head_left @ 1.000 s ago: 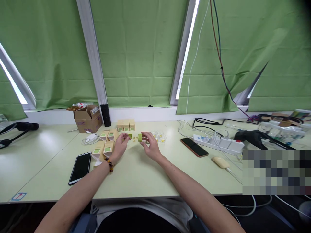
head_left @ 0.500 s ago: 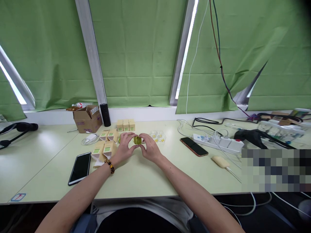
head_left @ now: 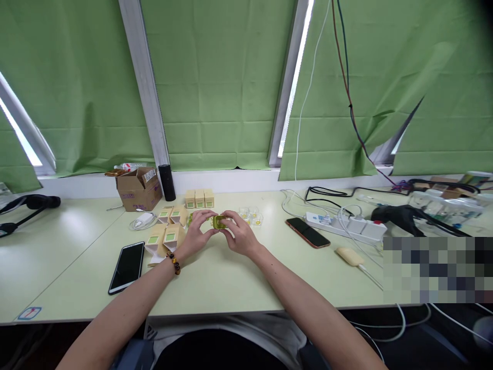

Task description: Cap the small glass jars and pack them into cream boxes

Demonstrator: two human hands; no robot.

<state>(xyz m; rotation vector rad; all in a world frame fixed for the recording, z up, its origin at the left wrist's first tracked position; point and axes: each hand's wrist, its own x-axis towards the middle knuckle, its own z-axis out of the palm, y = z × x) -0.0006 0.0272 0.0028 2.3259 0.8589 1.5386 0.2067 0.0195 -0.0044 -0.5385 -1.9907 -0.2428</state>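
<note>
Over the middle of the table, a small olive-green container [head_left: 218, 222] is between my hands; its exact kind does not show. My left hand [head_left: 198, 234] pinches its left side between thumb and fingers, and a bead bracelet circles that wrist. From the right, my right hand [head_left: 242, 235] grips it with curled fingers, thumb below. Open beige paper boxes [head_left: 174, 236] with green windows lie left of my left hand. Just behind my right hand is a clear plastic tray [head_left: 259, 220] with small yellow pieces. Beyond the hands stand three shut beige boxes [head_left: 199, 198].
A white-edged phone [head_left: 127, 267] lies front left, another phone [head_left: 307, 233] to the right. A power strip [head_left: 346, 227] with cables sits farther right, near a beige charger [head_left: 349, 256]. A cardboard box [head_left: 139, 189] and black cylinder [head_left: 167, 182] stand back left.
My right fingers have shifted slightly left and now cover more of the green container's right side. The left hand has barely moved.
</note>
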